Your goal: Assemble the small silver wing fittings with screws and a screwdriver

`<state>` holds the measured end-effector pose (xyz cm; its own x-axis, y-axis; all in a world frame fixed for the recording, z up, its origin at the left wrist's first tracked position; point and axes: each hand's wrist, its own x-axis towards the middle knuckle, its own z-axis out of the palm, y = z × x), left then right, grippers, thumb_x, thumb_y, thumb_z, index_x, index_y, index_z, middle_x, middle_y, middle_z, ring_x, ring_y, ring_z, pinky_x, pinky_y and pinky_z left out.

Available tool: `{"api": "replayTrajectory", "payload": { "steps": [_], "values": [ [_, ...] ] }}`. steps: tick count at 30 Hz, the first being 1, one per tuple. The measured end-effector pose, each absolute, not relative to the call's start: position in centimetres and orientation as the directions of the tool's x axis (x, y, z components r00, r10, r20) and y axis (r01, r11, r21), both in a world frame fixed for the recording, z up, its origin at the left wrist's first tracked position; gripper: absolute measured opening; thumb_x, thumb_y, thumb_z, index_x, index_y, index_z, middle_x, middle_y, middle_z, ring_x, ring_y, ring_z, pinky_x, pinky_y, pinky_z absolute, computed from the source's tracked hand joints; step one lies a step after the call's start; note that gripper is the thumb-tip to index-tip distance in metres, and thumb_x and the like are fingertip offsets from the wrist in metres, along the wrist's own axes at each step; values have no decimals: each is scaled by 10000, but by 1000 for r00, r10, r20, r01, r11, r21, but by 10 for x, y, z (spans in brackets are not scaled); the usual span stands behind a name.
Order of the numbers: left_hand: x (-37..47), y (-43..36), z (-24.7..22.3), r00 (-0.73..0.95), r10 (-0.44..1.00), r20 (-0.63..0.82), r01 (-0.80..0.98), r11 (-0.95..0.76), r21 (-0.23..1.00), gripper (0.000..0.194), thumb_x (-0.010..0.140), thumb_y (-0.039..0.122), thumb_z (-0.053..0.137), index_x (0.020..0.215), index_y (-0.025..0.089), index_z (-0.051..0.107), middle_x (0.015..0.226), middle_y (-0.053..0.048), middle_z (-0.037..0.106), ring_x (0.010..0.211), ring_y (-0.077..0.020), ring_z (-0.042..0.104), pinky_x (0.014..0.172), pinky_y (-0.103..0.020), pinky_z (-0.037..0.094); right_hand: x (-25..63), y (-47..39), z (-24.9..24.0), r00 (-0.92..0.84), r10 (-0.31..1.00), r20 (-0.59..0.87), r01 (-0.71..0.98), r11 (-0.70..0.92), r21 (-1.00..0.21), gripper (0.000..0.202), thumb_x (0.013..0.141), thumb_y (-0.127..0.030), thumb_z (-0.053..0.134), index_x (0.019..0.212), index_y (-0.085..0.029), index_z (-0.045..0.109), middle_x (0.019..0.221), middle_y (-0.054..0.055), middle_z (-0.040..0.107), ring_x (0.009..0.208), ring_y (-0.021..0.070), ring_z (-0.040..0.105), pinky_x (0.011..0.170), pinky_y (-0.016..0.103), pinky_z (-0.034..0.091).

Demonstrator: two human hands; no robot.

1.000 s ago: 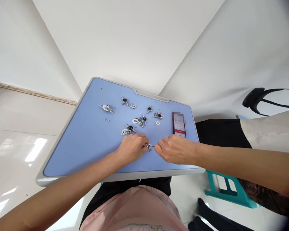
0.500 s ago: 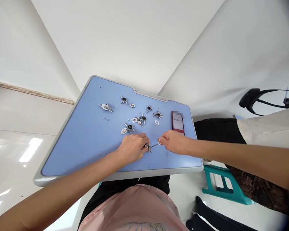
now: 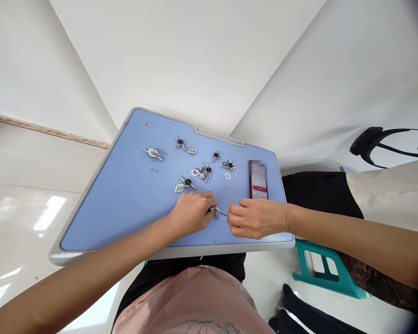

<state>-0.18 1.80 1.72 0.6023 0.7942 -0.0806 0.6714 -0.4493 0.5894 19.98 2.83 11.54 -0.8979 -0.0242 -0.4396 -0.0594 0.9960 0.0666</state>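
Near the front of the blue table, my left hand [image 3: 194,211] pinches a small silver metal fitting [image 3: 215,213] with short pipe stubs. My right hand [image 3: 254,219] is closed round a screwdriver. Only its thin shaft [image 3: 223,214] shows, pointing left to the fitting; my fingers hide the handle. Just beyond my left hand lies a fitting with a black round cap [image 3: 187,182], beside a flat metal plate [image 3: 179,188]. Further back is a cluster of similar parts [image 3: 202,173], and a loose oval plate [image 3: 227,176] lies to its right.
More fittings rest on the blue tabletop [image 3: 118,204], one at the left [image 3: 154,153] and others towards the back. Tiny screws [image 3: 153,170] are scattered about. A phone [image 3: 258,181] lies by the right edge. Another person stands at the right, near a green stool [image 3: 329,269].
My right hand has turned over and moved slightly nearer the front edge, its fingers now covering the screwdriver's handle. My left hand still holds the fitting in about the same place.
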Motion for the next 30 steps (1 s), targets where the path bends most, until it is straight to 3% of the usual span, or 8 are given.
{"api": "replayTrajectory", "payload": {
  "steps": [3,5,9,12,15,19,24,30],
  "values": [
    [-1,18,16,602,795,-76,670,-450,591,195,840,219,539,939,227,707,943,-34,697,779,-203,658,553,-289,352,199,25,115,-903,48,-428,32,999,44,263,1003,-108,348,1007,-162,606,865,66,663,783,166,533,572,298,246],
    [-1,19,17,600,795,-85,674,-445,590,197,839,216,536,941,228,705,948,-34,697,780,-205,656,555,-288,355,192,18,114,-825,286,-487,288,955,72,277,1029,-202,350,980,-143,616,725,54,652,642,154,525,544,291,233],
    [-1,19,18,600,793,-108,687,-441,578,208,836,205,528,951,229,700,952,-32,699,766,-209,650,542,-281,333,165,9,119,-274,771,-575,838,485,252,383,1026,-419,371,1037,-137,630,637,56,650,563,179,577,526,275,255],
    [-1,18,19,600,794,-98,682,-444,580,209,822,204,533,945,232,700,946,-25,705,765,-210,652,534,-281,308,149,17,125,-29,794,-607,949,212,232,438,1009,-466,358,891,-180,670,733,75,689,692,220,645,545,278,309],
    [-2,17,18,600,796,-77,671,-449,591,211,815,204,532,936,233,702,937,-20,706,765,-207,652,530,-284,304,146,25,132,16,774,-633,953,179,243,486,1004,-482,330,813,-183,662,757,83,692,753,246,656,561,289,336],
    [-1,17,17,606,793,-60,661,-460,593,186,820,218,534,912,221,697,920,-30,701,762,-207,651,523,-285,298,157,18,134,-242,761,-602,864,451,223,311,1007,-349,359,1116,-161,581,806,71,696,701,217,638,545,282,314],
    [0,18,18,602,795,-75,674,-456,580,171,829,219,537,897,207,694,906,-37,694,770,-212,653,511,-289,284,167,6,122,-534,603,-593,610,760,224,191,982,-178,402,987,-131,588,803,101,683,698,185,610,511,268,238],
    [0,17,17,594,801,-73,670,-442,596,178,822,222,552,918,222,703,917,-24,699,763,-206,651,529,-283,301,155,14,126,-158,781,-604,842,426,330,423,1039,-383,279,964,-149,623,691,77,678,597,201,618,513,272,267]
  ]
}}
